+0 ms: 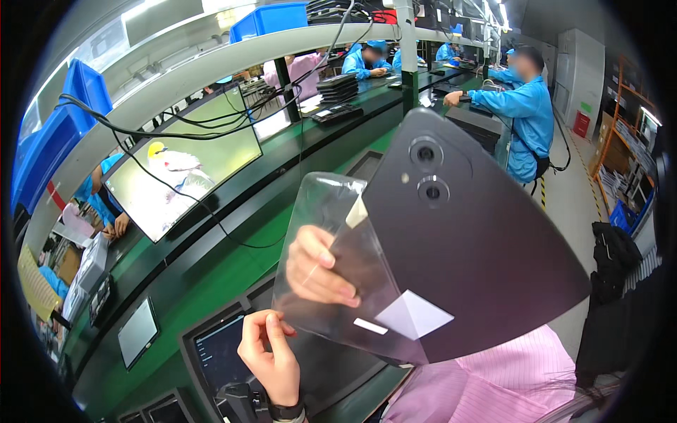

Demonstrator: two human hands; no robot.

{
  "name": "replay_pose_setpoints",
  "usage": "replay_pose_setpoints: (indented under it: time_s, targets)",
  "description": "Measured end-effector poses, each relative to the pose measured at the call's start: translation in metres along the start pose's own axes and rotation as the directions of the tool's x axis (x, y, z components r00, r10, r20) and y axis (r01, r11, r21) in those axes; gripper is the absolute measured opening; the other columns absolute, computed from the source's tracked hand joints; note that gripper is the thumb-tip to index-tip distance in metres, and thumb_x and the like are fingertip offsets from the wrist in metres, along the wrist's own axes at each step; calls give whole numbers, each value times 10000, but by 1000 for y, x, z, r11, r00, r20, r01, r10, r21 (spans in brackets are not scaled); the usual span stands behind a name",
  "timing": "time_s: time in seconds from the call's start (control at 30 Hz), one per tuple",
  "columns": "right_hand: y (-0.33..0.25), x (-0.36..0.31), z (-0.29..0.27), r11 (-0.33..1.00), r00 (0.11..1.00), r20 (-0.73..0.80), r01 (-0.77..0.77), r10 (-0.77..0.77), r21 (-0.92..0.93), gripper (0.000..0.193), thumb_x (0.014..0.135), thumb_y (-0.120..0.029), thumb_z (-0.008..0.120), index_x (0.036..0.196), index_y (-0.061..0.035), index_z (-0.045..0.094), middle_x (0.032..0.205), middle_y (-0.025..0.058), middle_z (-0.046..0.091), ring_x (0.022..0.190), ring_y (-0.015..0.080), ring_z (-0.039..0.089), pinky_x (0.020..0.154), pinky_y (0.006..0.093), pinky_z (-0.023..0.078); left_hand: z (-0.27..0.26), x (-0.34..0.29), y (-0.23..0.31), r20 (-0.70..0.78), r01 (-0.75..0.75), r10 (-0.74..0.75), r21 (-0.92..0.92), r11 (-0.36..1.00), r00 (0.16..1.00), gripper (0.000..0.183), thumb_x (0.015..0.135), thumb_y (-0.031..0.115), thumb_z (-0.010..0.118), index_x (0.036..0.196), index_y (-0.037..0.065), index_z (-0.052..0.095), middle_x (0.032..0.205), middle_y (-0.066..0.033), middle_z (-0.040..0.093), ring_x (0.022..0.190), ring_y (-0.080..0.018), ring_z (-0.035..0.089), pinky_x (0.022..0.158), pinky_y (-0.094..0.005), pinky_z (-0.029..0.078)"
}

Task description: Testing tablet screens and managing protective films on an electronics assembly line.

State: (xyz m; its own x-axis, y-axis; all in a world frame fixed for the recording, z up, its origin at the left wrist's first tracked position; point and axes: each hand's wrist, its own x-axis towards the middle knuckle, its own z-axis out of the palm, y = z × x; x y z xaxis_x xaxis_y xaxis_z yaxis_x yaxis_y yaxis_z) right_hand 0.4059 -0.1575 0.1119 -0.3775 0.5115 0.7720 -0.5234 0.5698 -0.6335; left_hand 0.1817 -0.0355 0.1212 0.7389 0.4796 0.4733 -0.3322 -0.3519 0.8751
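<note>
A dark grey tablet (486, 247), with two round camera lenses on its back, is held tilted in front of me. A clear plastic film (303, 201) overlaps its left side and extends beyond the edge. My left hand (271, 356), a dark band on its wrist, is closed in a pinch at the film's lower left corner. Through the film shows my right hand (314, 268), its fingers curled at the tablet's left edge; the tablet hides the rest of that arm. A white label (416, 315) lies near the tablet's lower edge, by the film.
Beneath my hands is a black tray (247, 310) with a dark screen in it. Another tablet (139, 333) lies on the green bench (243, 264). A lit monitor (187, 166) and hanging cables stand beyond. Co-workers in blue sit or stand along the line; one person (525, 106) is at right.
</note>
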Motion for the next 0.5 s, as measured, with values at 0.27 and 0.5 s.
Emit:
replay_pose_setpoints:
  time_s: [0.27, 0.5]
  targets:
    - [-30, 4, 5, 997, 998, -27, -54, 53, -53, 339, 798, -268, 563, 990, 9, 530, 817, 196, 577, 734, 282, 593, 606, 344, 499, 3, -3, -1, 18, -83, 81, 132, 988, 997, 124, 879, 61, 463, 781, 2, 508, 600, -25, 528, 524, -71, 503, 479, -185, 355]
    - [-32, 38, -5, 996, 996, 12, -85, 86, -21, 325, 759, -267, 634, 929, -1, 559, 770, 155, 584, 705, 241, 591, 577, 317, 491, -33, -8, 38, -107, -194, 226, 245, 950, 968, 132, 899, 51, 415, 799, 3, 487, 661, -24, 510, 557, -46, 425, 507, -170, 318]
